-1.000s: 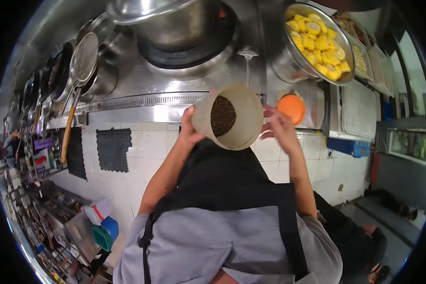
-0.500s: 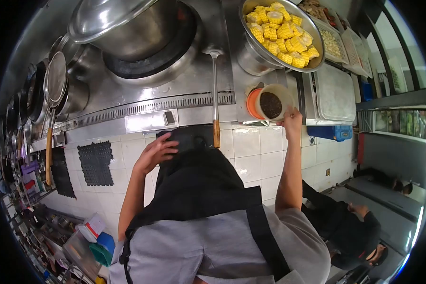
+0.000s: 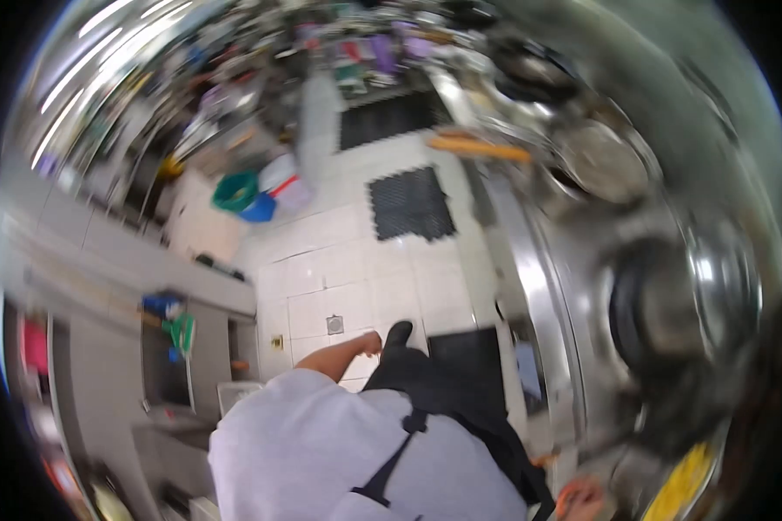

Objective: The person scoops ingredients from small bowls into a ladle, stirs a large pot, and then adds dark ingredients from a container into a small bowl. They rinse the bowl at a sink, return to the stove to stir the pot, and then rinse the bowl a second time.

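- Orange item point(image 3: 567, 499): bottom edge of frame, right of center, right at the right hand point(image 3: 587, 495). I read it as light, fairly stiff plastic, smooth, maybe slippery if wet, not fragile. I'd take it by the rim, fingers opposed.
- Right hand: fingers bent over or beside the orange item. Blur and the frame edge hide the contact; I can't tell if it's gripping or only touching.
- Left hand point(image 3: 371, 344): lower center, near the black apron point(image 3: 434, 382), fingers look curled in. I see nothing in it, but can't tell from here how far it's closed.
- Yellow pieces point(image 3: 682, 486): lower right corner, in a metal bowl point(image 3: 718, 445), cut off by the frame. Bowl is probably weighty when loaded, slick outside; I'd use both hands at the rim.
- Metal pot point(image 3: 682, 300): right side, blurred. Likely heavy and rigid; I'd want two opposite holds.
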A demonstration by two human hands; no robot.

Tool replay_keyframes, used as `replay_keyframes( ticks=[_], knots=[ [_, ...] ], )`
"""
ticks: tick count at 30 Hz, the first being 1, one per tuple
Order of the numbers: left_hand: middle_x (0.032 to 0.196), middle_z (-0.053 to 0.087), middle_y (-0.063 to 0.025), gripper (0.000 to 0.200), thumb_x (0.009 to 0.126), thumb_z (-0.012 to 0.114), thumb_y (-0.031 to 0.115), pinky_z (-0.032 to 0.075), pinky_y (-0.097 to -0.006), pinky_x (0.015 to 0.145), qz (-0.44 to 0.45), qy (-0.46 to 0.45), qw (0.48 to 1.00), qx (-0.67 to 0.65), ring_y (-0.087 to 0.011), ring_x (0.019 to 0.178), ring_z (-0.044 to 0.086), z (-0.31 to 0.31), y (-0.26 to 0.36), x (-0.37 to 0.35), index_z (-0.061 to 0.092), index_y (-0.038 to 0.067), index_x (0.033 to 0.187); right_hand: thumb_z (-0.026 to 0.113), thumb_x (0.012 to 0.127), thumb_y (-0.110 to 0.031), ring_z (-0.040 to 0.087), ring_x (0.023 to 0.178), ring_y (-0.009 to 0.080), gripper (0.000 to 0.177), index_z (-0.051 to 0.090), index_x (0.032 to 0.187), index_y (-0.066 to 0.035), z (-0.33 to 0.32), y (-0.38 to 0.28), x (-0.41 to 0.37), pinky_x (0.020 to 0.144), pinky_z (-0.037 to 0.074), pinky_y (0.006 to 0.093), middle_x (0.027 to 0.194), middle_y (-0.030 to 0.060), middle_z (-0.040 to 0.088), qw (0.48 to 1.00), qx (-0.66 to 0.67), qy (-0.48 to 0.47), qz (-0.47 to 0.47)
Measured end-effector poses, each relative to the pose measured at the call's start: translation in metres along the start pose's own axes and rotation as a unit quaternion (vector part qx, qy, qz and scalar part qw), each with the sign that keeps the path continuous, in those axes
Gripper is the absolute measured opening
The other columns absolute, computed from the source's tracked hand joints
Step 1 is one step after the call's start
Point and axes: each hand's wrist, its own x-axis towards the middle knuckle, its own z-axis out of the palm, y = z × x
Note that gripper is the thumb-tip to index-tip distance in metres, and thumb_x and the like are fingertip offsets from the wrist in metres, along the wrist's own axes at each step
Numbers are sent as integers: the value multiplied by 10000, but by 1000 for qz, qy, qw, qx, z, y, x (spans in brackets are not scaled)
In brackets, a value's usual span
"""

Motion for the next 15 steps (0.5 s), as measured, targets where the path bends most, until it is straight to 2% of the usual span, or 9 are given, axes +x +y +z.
replay_keyframes(
  ticks=[1, 2, 5, 6, 7, 8, 10, 12, 15],
  knots=[
    [819, 723, -52, 214, 804, 554, 154, 541, -438, 530, -93, 53, 964, -245, -186, 700, 719, -15, 24, -32, 728, 95, 914, 586, 978, -249, 629, 698, 203, 328, 649, 1207, -23, 32, -33, 32, 626, 516, 352, 814, 124, 696, 998, -18, -66, 1],
    [769, 709, -47, 180, 798, 566, 171, 533, -375, 524, -61, 80, 952, -288, -178, 689, 710, -23, 25, -44, 726, 96, 827, 591, 969, -223, 629, 725, 190, 304, 665, 1131, 24, 60, -60, 54, 609, 517, 383, 826, 138, 696, 991, -44, -125, 15],
    [710, 679, -53, 159, 790, 567, 131, 508, -299, 566, 73, 181, 912, -360, -149, 653, 662, -46, -3, -41, 683, 63, 704, 606, 952, -194, 614, 666, 192, 289, 657, 1071, 64, 137, -234, 105, 598, 505, 358, 776, 126, 670, 966, 15, -224, -127],
    [669, 662, -65, 246, 821, 632, 246, 517, -300, 534, 129, 206, 880, -409, -152, 585, 649, -52, -18, -39, 664, 49, 678, 623, 935, -174, 610, 636, 197, 294, 652, 1093, 72, 158, -295, 112, 608, 504, 342, 741, 125, 660, 954, 19, -258, -152],
    [670, 660, -67, 295, 806, 682, 325, 519, -310, 543, 105, 223, 882, -402, -157, 590, 649, -60, -27, -49, 670, 50, 701, 640, 918, -153, 607, 606, 202, 305, 647, 1115, 80, 177, -339, 116, 618, 503, 326, 706, 124, 649, 939, 22, -294, -176],
    [671, 657, -69, 364, 791, 733, 404, 520, -320, 551, 80, 241, 885, -390, -163, 594, 648, -74, -42, -56, 676, 51, 723, 650, 899, -116, 632, 606, 218, 317, 634, 1154, 72, 220, -343, 136, 626, 510, 337, 690, 125, 655, 928, 10, -289, -236],
    [680, 656, -81, 453, 755, 767, 490, 517, -333, 553, 72, 311, 867, -382, -173, 592, 641, -75, -85, -62, 688, 45, 782, 718, 840, -156, 698, 792, 381, 367, 662, 1141, 46, 253, -444, 130, 717, 536, 429, 840, 225, 705, 915, -78, -305, -251],
    [695, 657, -105, 526, 752, 769, 526, 512, -350, 560, 87, 428, 850, -294, -192, 594, 644, -63, -145, -47, 705, 31, 917, 704, 858, -165, 708, 785, 328, 382, 649, 1171, 46, 301, -502, 135, 706, 533, 397, 826, 212, 708, 879, -120, -341, -310],
    [793, 682, -119, 500, 793, 745, 466, 514, -338, 576, -18, 231, 848, -477, -202, 604, 651, -130, -176, -126, 701, 17, 1008, 710, 859, -191, 709, 799, 322, 400, 650, 1189, 28, 358, -585, 131, 724, 538, 395, 850, 213, 713, 835, -146, -391, -358]
  ],
)
